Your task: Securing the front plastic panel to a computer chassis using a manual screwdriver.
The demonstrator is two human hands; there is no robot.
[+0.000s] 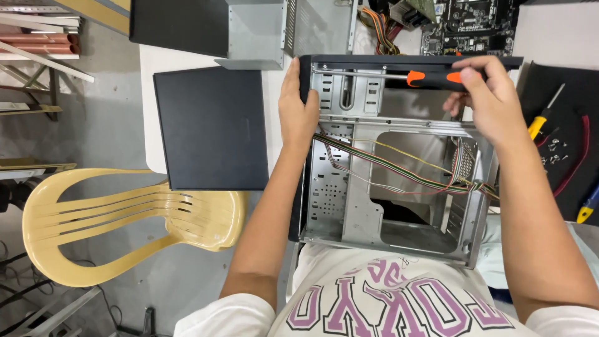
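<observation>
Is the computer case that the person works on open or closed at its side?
Open. The computer case shows its bare metal inside and loose coloured wires; a dark flat panel lies apart on the table.
</observation>
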